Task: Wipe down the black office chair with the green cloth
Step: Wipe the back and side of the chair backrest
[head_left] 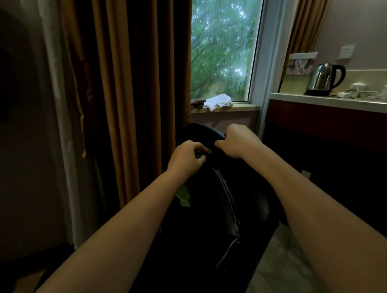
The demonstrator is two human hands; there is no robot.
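Wipe under way at chair (214,212) top.
The left hand (185,157) grips the green cloth (184,197) against it; the right hand (235,144), just beside, clasps the top edge. Seat likely remains.

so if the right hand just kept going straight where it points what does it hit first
The right hand grips the top edge of the black chair, so it meets that at once. Past it, probably the wall under the window sill; depth is unclear.
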